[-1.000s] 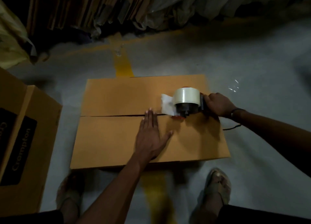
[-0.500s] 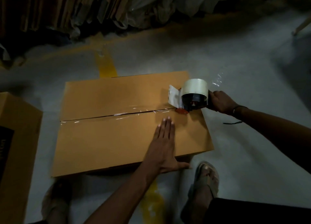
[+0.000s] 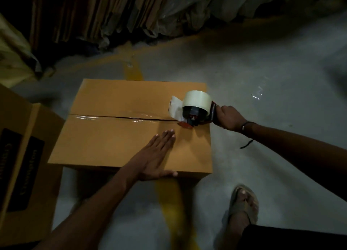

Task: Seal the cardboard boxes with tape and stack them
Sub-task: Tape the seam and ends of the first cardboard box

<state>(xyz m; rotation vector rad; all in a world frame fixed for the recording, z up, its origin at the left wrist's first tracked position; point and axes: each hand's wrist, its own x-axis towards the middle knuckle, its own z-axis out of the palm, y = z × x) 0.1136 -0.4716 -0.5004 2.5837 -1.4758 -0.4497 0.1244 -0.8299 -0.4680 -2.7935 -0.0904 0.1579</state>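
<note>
On the floor, the cardboard box (image 3: 131,125) is taped along most of its centre seam, the tape dispenser (image 3: 195,108) gripped by the right hand (image 3: 228,118) near its right edge while the left hand (image 3: 155,155) is pressed flat on the near flap, so cutting and stacking are judged outstanding.

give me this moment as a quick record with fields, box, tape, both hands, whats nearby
box: brown cardboard box on the floor, flaps closed
seam: clear tape along the centre seam up to the dispenser
tool: tape dispenser near the box's right edge, on the seam
right hand: right hand grips the dispenser handle
left hand: left hand pressed flat on the near flap, fingers straight
nearby: printed box at left; sandalled foot below
</note>
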